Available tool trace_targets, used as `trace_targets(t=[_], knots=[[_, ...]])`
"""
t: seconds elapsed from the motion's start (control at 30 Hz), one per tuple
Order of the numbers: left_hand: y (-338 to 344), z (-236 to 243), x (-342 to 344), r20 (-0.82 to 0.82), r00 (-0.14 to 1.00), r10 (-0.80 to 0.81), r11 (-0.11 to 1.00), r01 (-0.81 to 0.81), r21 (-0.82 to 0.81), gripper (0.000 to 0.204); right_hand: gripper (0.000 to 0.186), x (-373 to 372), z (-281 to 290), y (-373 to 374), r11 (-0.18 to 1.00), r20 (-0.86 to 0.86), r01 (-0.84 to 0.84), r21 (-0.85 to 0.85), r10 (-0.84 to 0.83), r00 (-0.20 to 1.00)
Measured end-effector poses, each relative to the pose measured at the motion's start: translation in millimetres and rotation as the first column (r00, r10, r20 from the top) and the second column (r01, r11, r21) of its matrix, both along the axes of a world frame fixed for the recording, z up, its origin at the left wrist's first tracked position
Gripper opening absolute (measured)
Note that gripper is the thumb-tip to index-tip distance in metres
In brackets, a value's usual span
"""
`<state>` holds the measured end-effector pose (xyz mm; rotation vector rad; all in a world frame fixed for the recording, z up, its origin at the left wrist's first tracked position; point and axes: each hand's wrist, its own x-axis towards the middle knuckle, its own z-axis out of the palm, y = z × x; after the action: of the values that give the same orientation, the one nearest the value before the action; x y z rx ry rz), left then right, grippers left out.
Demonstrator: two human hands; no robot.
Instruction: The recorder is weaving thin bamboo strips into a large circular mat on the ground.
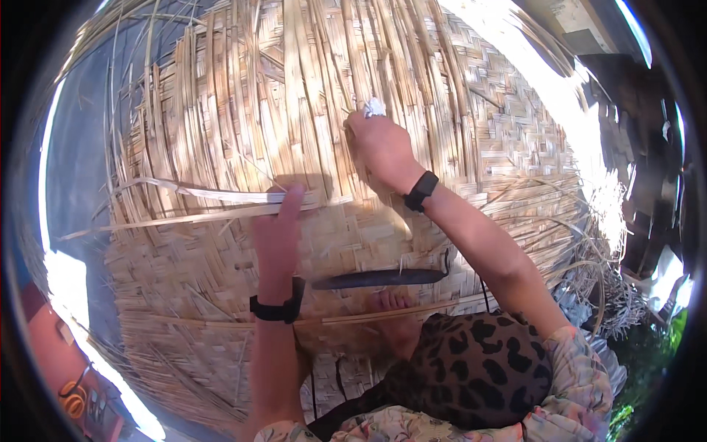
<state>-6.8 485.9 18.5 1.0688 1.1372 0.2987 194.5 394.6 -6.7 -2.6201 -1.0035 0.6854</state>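
My left hand [278, 232], a dark band on its wrist, is closed on pale bamboo strips [210, 196] that stick out to the left. Farther up and to the right, my right hand [383, 147] is closed low over the woven bamboo mat [221, 272]. What its fingers grip is hidden; a crumpled white scrap [373, 108] shows at the fingers. Many long split strips [294, 81] run lengthwise over the far part of the mat, under and around my right hand. Between my forearms lies a long dark blade-like tool [383, 278] with a hooked right end.
My bare foot [390, 302] rests on the mat just behind the dark tool. A long strip [361, 319] crosses the mat near me. Loose strip ends and a tangled bundle [615, 302] lie at the right edge. Grey floor [81, 177] borders the left side.
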Motion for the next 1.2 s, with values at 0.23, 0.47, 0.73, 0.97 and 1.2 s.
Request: trace_targets(t=[0.23, 0.47, 0.73, 0.97, 1.2], knots=[[15, 5, -8, 0.141, 0.976, -0.166, 0.98, 0.148, 0.13, 0.013, 0.065, 9, -5, -6, 0.965, -0.746, 0.249, 0.082, -0.106, 0.657], [24, -18, 57, 0.171, 0.924, -0.341, 0.926, 0.361, -0.106, 0.027, 0.036, -12, 20, -24, 0.887, -0.676, 0.085, 0.454, 0.281, 0.681], [33, -35, -7, -0.162, 0.983, -0.085, 0.763, 0.168, 0.625, 0.077, 0.024, -18, 8, -79, 0.805, -0.032, -0.25, 0.538, 0.315, 0.948], [-21, -5, -11, -0.84, 0.529, -0.117, -0.028, 0.844, 0.535, 0.091, 0.013, -20, 2, -121, 0.395, -0.669, 0.707, 0.586, -0.256, 0.698], [-67, 4, 93, -0.147, 0.846, -0.513, 0.428, 0.4, 0.81, 0.027, 0.014, 18, 58, -98, 0.634, -0.252, -0.041, 0.772, 0.365, 0.896]])
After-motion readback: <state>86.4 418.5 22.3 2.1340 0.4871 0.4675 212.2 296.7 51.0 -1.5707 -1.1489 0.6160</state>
